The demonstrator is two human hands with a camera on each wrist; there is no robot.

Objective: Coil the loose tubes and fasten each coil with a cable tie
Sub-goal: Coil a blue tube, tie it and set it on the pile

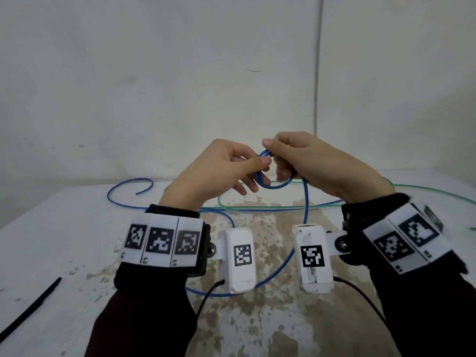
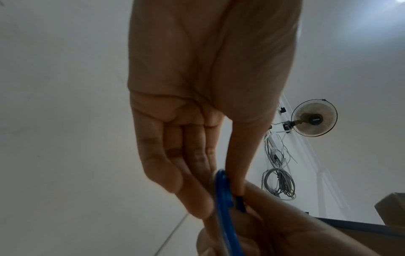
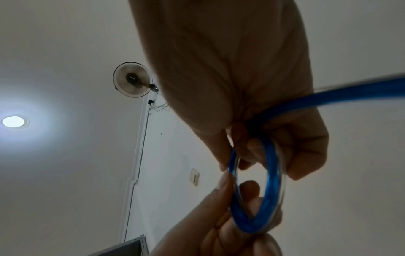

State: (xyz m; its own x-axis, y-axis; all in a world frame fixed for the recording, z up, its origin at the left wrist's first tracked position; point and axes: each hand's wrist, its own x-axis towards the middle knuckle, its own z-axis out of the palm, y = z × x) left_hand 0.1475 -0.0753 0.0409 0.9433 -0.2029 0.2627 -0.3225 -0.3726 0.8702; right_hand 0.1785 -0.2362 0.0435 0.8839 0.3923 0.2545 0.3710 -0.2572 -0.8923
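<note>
Both hands hold a small coil of blue tube [image 1: 273,185] in the air above the white table [image 1: 77,228]. My left hand [image 1: 260,173] pinches the coil's left side between thumb and fingers. My right hand [image 1: 274,155] grips its top and right side, fingers curled round the strands. In the left wrist view the blue coil [image 2: 223,199] sits between thumb and fingers; in the right wrist view the coil [image 3: 271,173] hangs from curled fingers. The loose tube [image 1: 306,202] drops from the right hand and loops over the table. A green tube [image 1: 257,207] lies behind. A black cable tie [image 1: 31,309] lies front left.
The table top is worn, with brown patches in the middle. A bare wall stands close behind its far edge. The blue tube's free end [image 1: 136,193] curls at the far left. A wall fan [image 2: 313,117] and hanging grey cables [image 2: 280,181] show in the wrist views.
</note>
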